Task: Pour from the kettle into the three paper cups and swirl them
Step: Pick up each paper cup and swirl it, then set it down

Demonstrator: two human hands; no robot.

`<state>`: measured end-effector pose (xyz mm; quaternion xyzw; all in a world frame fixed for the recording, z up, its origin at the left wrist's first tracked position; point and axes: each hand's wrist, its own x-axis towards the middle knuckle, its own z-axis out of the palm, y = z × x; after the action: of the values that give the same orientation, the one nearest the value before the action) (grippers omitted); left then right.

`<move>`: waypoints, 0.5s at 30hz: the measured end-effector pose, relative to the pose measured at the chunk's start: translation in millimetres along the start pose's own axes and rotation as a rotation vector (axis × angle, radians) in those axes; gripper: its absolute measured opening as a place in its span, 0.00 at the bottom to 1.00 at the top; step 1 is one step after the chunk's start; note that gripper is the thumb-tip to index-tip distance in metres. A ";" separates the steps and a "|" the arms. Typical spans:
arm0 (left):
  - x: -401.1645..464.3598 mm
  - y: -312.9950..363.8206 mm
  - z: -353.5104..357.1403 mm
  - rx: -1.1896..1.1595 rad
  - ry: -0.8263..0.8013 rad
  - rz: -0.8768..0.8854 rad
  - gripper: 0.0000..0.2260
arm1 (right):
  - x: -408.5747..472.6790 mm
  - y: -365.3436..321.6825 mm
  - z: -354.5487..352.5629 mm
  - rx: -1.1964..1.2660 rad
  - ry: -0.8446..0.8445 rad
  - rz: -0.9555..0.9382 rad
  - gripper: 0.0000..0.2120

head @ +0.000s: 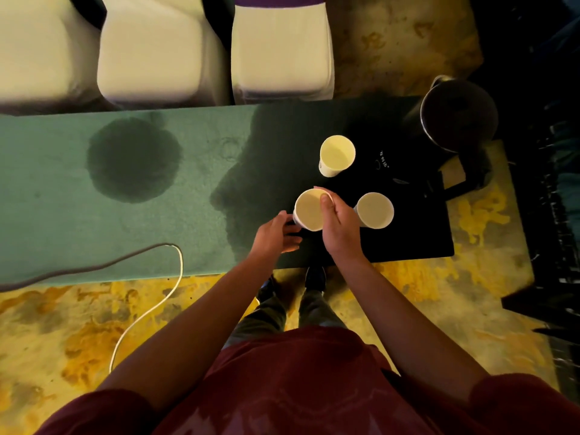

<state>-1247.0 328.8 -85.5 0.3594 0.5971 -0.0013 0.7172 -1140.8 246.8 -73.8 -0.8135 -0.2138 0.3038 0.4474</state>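
Observation:
Three white paper cups stand or hover over a black tray [417,237] at the right end of the green table. My right hand [337,222] grips the nearest cup [309,210] by its rim and side. My left hand [276,235] is just left of that cup, fingers curled beside its base, holding nothing. A second cup [375,210] sits to the right, touching my right hand's knuckles. The third cup [337,155] stands farther back. The dark kettle [458,116] sits at the tray's far right corner, lid shut, untouched.
The green tablecloth [62,215] carries a large dark wet patch [133,160]. A cord [147,312] loops off the near table edge to the patterned floor. Three white-covered chairs [157,48] line the far side. Dark furniture [555,246] stands at right.

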 end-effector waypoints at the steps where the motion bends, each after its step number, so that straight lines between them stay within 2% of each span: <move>1: -1.9 4.3 3.6 -0.071 -0.010 -0.007 0.19 | -1.1 -6.8 -3.3 0.001 -0.002 -0.007 0.16; 7: -22.3 36.2 17.9 -0.442 -0.095 -0.012 0.07 | -10.9 -41.8 -12.0 0.016 0.013 -0.045 0.16; 11: -32.4 48.8 23.2 -0.506 -0.116 -0.017 0.05 | -15.6 -58.8 -11.2 0.144 0.045 -0.058 0.14; 15: -38.6 60.7 28.7 -0.525 -0.185 -0.004 0.08 | -12.3 -76.4 -7.4 0.276 0.083 -0.083 0.14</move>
<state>-1207.4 342.5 -20.3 0.1583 0.5096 0.1193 0.8373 -1150.4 273.6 -1.5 -0.7466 -0.1850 0.2777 0.5755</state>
